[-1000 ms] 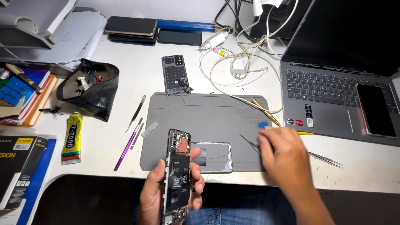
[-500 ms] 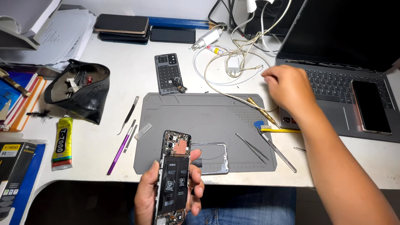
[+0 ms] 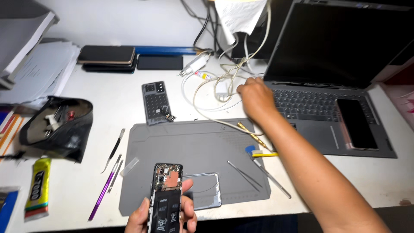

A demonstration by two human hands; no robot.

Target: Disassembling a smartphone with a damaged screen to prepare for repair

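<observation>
well apart: opened phone (image 3: 166,198) in left hand (image 3: 161,215)

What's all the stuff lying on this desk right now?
opened phone: 1, black, held low centre
work mat: 1, grey, desk centre
clear phone case: 1, on mat's front edge
tweezers: 2, metal, mat's right side
laptop: 1, dark grey, right
dark phone: 1, on laptop
white cables: several, beside laptop
glue tube: 1, yellow, left
black pouch: 1, left
left hand: holds opened phone
right hand: at white cables
</observation>
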